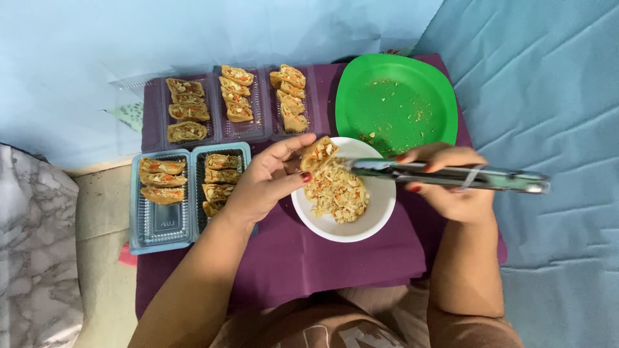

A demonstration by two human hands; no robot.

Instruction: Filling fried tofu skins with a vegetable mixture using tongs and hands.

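My left hand holds a small brown filled pastry piece between thumb and fingers, right at the rim of a white bowl. The bowl contains a pale shredded filling with orange bits. My right hand grips metal tongs that lie level over the bowl, their tips close to the pastry piece.
A green plate with crumbs sits behind the bowl. Clear plastic trays at the back and blue-tinted trays at the left hold rows of filled pastry pieces. Everything rests on a purple cloth; blue fabric lies to the right.
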